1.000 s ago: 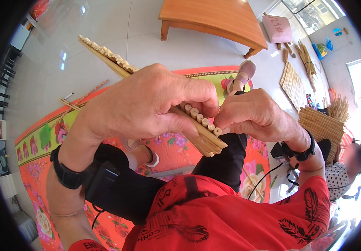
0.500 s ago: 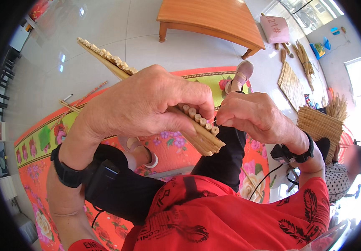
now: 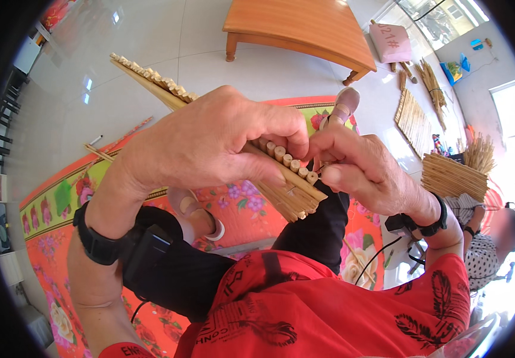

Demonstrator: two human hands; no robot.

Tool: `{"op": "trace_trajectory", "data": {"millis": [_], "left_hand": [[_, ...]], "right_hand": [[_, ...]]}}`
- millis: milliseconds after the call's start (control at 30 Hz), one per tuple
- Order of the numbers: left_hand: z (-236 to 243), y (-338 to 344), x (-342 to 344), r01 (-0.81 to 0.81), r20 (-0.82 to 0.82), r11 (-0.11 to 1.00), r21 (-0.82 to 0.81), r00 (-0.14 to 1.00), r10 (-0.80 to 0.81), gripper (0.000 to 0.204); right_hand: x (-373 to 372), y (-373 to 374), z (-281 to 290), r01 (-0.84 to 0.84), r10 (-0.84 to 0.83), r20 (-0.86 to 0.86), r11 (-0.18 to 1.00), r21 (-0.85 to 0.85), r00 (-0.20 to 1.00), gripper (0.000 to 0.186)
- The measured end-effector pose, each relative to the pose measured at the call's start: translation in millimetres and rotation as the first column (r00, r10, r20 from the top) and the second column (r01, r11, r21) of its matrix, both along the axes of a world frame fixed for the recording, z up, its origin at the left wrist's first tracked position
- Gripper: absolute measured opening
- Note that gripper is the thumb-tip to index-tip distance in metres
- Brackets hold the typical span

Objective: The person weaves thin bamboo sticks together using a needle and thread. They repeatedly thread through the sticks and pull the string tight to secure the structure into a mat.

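Observation:
A mat of straw-coloured reed sticks (image 3: 290,200), bound side by side, is held up in front of me at a slant. My left hand (image 3: 204,140) is closed around it, thumb on the near face and fingers over the row of round cut ends. The mat's far part runs up and left beyond that hand. At the near right end of the row, my right hand (image 3: 368,170) is closed, thumb and forefinger together beside the last stick ends. What lies between those fingertips is too small to make out.
A floral red mat (image 3: 239,232) lies under my feet. Ahead stands a low wooden table (image 3: 296,30). A finished-looking reed panel (image 3: 414,122) and a reed bundle (image 3: 432,92) lie at the right. Another person (image 3: 478,256) sits there with a reed mat (image 3: 453,176).
My right hand has turned, its thumb now showing at the stick ends. The reed mat's near end has shifted slightly right. The other person's reed mat has moved a little.

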State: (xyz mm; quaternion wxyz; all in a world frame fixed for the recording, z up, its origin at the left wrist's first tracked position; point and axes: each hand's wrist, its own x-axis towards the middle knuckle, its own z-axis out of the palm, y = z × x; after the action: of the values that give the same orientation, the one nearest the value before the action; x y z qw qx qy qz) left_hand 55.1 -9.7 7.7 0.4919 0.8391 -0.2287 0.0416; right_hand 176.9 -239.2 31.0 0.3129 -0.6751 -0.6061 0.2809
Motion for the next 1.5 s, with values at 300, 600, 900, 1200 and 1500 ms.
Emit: {"op": "trace_trajectory", "data": {"millis": [300, 600, 900, 1200, 1500], "left_hand": [[1.8, -0.7, 5.1, -0.006, 0.033, 1.000, 0.014, 0.999, 0.006, 0.028], [4.6, 0.7, 5.1, -0.013, -0.027, 1.000, -0.012, 1.000, 0.012, 0.026], [3.7, -0.2, 1.3, -0.123, -0.005, 0.992, -0.003, 0.992, 0.123, 0.026], [7.1, 8.5, 11.2, -0.459, -0.038, 0.879, -0.125, 0.888, 0.458, 0.028], [-20.9, -77.6, 10.1, -0.520, 0.393, 0.854, 0.022, 0.790, 0.471, 0.029]], "right_hand": [[-13.4, -0.3, 6.7, 0.151, -0.142, 0.114, 0.986, -0.072, 0.983, 0.064], [-16.2, -0.3, 3.9, 0.187, -0.182, 0.064, 0.979, -0.082, 0.981, 0.079], [-15.3, 9.1, -2.4, 0.049, -0.110, 0.305, 0.979, 0.200, 0.946, 0.073], [1.5, 15.8, 12.5, -0.021, -0.461, 0.591, 0.777, 0.630, 0.662, 0.047], [-49.9, -40.3, -60.9, 0.653, -0.256, -0.930, 0.757, -0.024, 0.262, 0.021]]}}
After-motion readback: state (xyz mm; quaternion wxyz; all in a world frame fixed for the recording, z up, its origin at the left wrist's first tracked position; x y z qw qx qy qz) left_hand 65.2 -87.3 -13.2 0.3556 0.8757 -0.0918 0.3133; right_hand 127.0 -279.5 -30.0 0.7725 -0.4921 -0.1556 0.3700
